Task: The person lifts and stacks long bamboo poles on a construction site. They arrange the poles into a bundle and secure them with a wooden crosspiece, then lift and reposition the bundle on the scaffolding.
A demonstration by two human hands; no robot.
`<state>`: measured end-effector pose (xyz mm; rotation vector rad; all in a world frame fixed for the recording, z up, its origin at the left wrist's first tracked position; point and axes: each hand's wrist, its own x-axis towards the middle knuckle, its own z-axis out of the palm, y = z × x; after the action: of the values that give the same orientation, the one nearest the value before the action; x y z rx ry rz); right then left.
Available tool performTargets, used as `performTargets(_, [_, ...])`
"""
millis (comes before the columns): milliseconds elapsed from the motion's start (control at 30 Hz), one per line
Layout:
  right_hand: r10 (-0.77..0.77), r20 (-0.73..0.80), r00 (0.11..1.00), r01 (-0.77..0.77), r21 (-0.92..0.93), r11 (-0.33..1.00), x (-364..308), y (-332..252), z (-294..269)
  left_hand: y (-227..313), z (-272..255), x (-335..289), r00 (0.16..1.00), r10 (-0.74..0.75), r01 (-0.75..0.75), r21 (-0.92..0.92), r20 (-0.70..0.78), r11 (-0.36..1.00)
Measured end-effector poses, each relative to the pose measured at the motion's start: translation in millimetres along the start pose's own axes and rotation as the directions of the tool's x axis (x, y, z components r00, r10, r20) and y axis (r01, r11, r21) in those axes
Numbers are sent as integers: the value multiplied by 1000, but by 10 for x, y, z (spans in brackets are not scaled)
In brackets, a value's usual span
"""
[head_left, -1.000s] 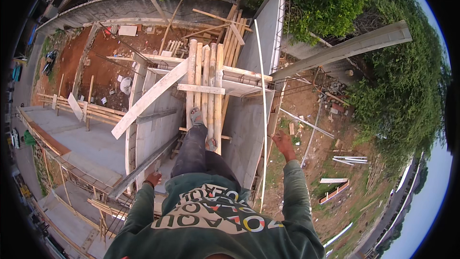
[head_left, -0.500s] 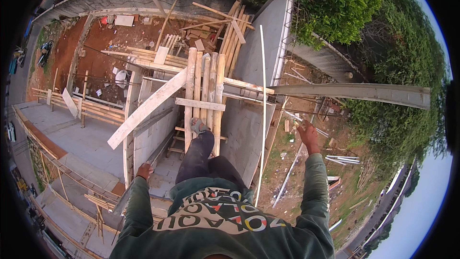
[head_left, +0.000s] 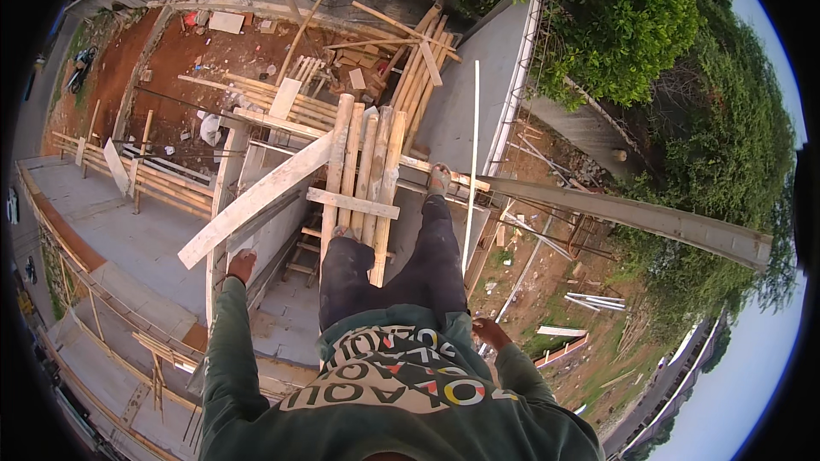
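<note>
My left hand [head_left: 243,265] is out to the left, beside the wall's timber edge [head_left: 217,230] and below the end of a long pale plank [head_left: 256,198]. Its fingers look loosely apart with nothing in them; whether they touch the timber I cannot tell. By my right hip, my right hand [head_left: 489,333] hangs with slack fingers and holds nothing visible. Under me, several bamboo poles [head_left: 369,166] lie side by side, crossed by a short board [head_left: 353,203]. My left foot [head_left: 343,232] is on them. My right foot [head_left: 439,177] is at a horizontal timber [head_left: 453,176] on the right.
A thin pale pole [head_left: 475,137] stands just right of my leg. Beyond it, a long grey beam [head_left: 632,209] reaches right over the rubble-strewn ground far below. A ladder-like frame [head_left: 303,252] shows in the gap at left. Bamboo railings [head_left: 145,179] edge the lower slab.
My right leg has swung out to the right, onto or over the timber. The right hand has dropped back to my hip; the left has moved forward a little.
</note>
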<state>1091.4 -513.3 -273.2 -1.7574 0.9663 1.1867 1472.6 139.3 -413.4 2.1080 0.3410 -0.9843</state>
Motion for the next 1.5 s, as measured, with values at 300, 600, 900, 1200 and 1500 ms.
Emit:
performTargets(300, [-129,-111,985,83,-346,935,1879,-1285,-1897,782,1528,1359,992,-27,22,-35,-127,999])
performTargets(600, [-337,-55,940,266,-499,825,5153,-2883,-2375,581,4218,2745,818,-548,513,-209,-174,833])
performTargets(900, [-757,-209,619,459,-686,565,7476,-4208,-1780,701,5762,3592,217,-667,510,-500,-713,700])
performTargets(1200, [-822,94,562,591,-741,320,7925,-5201,-1242,734,5761,3609,234,-577,518,-402,-782,755])
performTargets(1500, [-708,347,615,625,-762,171,8080,-5187,-1246,539,5770,3546,274,-635,378,-526,-722,762])
